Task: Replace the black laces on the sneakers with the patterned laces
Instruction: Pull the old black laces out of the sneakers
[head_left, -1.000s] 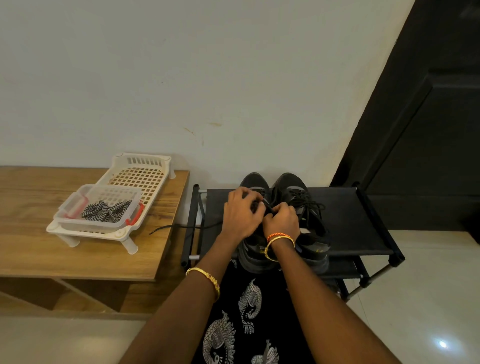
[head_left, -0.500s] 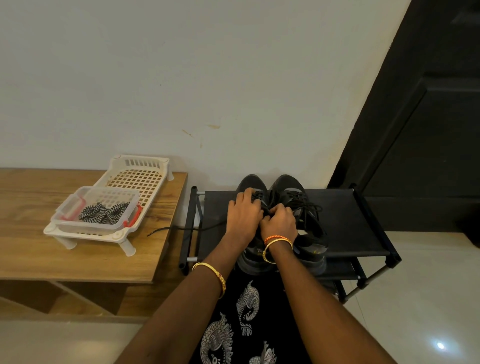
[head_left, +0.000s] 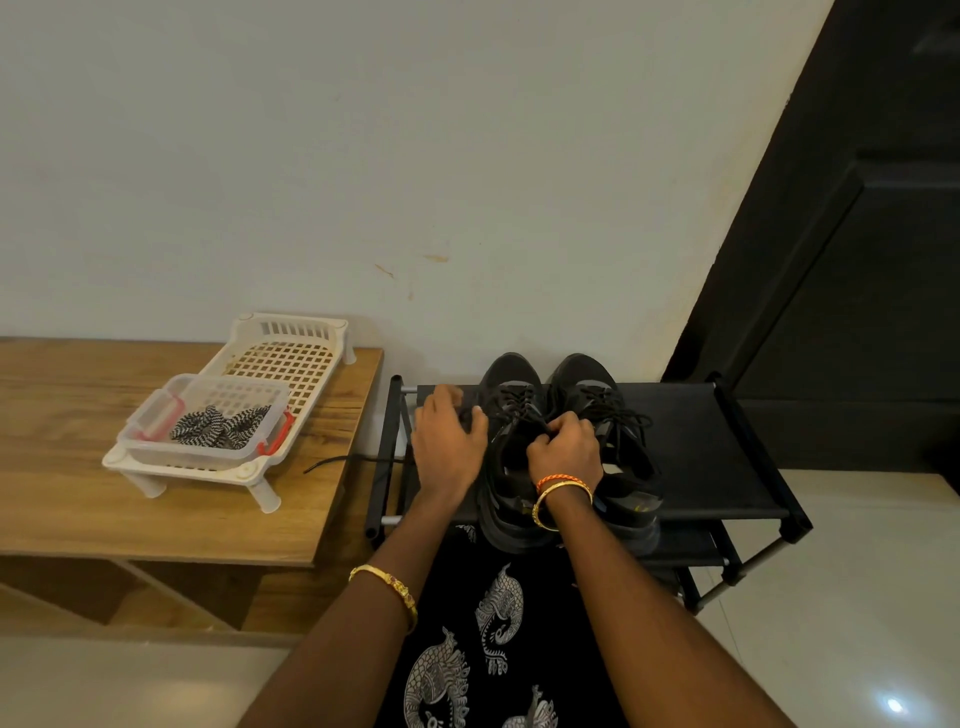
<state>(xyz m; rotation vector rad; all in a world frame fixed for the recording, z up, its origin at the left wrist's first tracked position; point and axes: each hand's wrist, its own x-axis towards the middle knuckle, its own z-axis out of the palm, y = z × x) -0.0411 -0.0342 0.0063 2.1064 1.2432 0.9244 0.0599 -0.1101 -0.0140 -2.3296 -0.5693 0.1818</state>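
1. Head view: two black sneakers (head_left: 566, 447) sit side by side on a black shoe rack (head_left: 727, 447), toes to the wall.
2. Right hand (head_left: 566, 452) pinches the black laces (head_left: 519, 410) of the left-hand sneaker, grip curled tight.
3. Left hand (head_left: 447, 447) pulls a lace strand aside (fingers curled on it).
4. Patterned laces (head_left: 223, 426) lie in a clear tub (head_left: 208, 457) on a white tray (head_left: 291, 353), on the wooden tabletop (head_left: 78, 509).
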